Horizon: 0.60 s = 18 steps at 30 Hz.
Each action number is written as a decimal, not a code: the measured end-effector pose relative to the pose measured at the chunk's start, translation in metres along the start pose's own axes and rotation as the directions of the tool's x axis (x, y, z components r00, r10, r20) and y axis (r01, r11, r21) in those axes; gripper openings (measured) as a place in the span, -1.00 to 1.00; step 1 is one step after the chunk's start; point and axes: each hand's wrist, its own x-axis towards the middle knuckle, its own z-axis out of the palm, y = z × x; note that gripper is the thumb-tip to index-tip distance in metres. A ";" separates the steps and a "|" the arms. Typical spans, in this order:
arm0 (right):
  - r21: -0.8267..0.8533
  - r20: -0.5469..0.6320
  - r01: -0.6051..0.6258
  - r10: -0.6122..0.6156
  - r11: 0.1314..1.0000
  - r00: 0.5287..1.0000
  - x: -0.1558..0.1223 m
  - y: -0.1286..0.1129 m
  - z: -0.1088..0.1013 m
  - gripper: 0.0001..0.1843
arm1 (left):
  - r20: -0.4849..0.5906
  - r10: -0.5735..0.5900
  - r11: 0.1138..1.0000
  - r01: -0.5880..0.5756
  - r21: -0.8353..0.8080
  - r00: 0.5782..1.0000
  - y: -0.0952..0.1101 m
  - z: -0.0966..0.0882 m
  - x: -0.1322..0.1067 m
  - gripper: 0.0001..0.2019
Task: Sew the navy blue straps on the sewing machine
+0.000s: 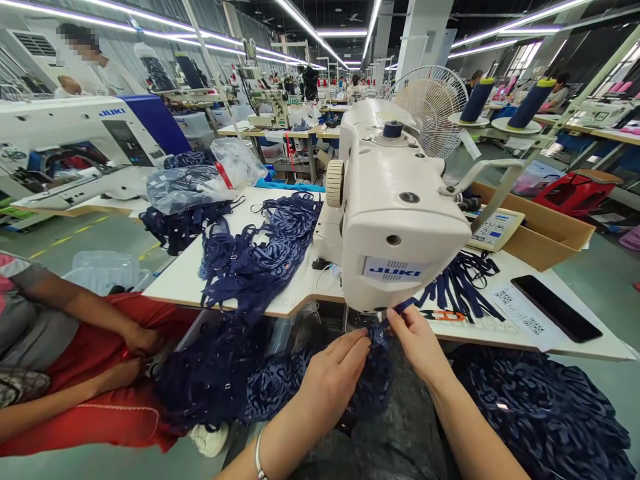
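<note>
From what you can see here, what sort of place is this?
Most likely a garment factory floor. A white sewing machine stands over both hands, more machines line the hall, and piles of navy straps cover the table.

Bright overhead strip lighting, sharp focus, wide-angle edge distortion.

Two thread cones, one (477, 99) and another (531, 103), stand behind one white sewing machine (400, 213). One fan (430, 107), one phone (556, 308), one cardboard box (545, 233) and two QR codes, one (506, 297) and another (534, 325), sit nearby.
</note>
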 end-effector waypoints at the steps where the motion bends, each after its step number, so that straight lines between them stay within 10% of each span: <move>1: -0.088 0.001 0.032 -0.032 0.996 0.999 0.000 0.001 0.000 -0.62 | -0.020 0.014 1.000 -0.014 -0.015 1.000 -0.001 0.002 -0.002 -0.76; 8: -0.035 0.007 0.035 -0.035 0.999 0.999 -0.003 0.002 0.005 -0.66 | 0.225 0.140 0.953 -0.193 0.236 0.964 0.005 0.000 0.003 -0.66; 18: 0.173 0.074 -0.008 -0.005 0.985 0.997 0.000 0.002 0.007 -0.79 | 0.286 0.201 0.937 -0.269 0.224 0.937 0.005 -0.011 0.010 -0.59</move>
